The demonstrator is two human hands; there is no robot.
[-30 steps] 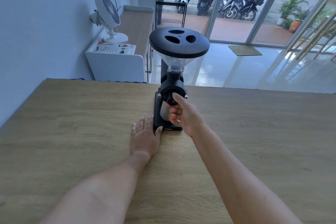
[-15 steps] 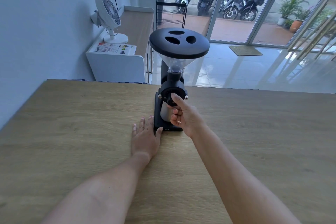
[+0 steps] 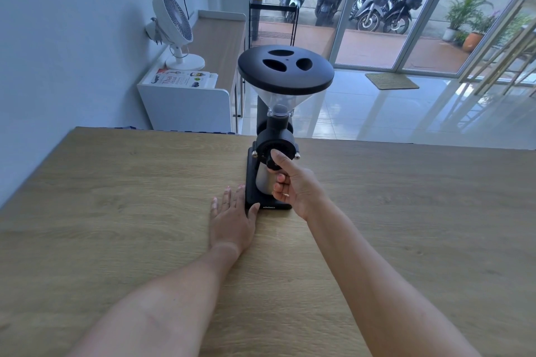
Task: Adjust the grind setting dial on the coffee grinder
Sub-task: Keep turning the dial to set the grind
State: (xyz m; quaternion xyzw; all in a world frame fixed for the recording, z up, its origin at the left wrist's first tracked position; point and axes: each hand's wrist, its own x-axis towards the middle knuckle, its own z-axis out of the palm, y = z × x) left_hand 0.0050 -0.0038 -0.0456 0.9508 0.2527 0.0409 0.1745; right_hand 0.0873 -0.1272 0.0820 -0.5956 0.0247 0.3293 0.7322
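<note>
A black coffee grinder (image 3: 272, 153) stands upright at the centre of the frame, near the far edge of a pale wooden surface (image 3: 116, 211). Its wide black lid (image 3: 285, 71), pierced by three oval openings, caps a clear funnel-shaped hopper (image 3: 280, 103). The grind setting dial (image 3: 268, 153), a round black knob on the front of the grinder body, sits just above centre frame. The person's right hand (image 3: 295, 188) reaches in from the lower right, its grip pinching the dial between the thumb on top and the curled fingers (image 3: 280, 180) below. The left hand (image 3: 232, 217) lies flat on the surface just left of the grinder's base (image 3: 268, 206), fingers spread loosely, the thumb touching the base's front corner. A metal cup (image 3: 264, 182) sits on the base under the dial, partly hidden by the right hand. In the upper left, a white fan (image 3: 171, 29) stands on a white cabinet (image 3: 185, 104) against a blue wall. Through glass doors (image 3: 377, 23) at the upper right, parked motorbikes (image 3: 377, 0) line a paved forecourt.
</note>
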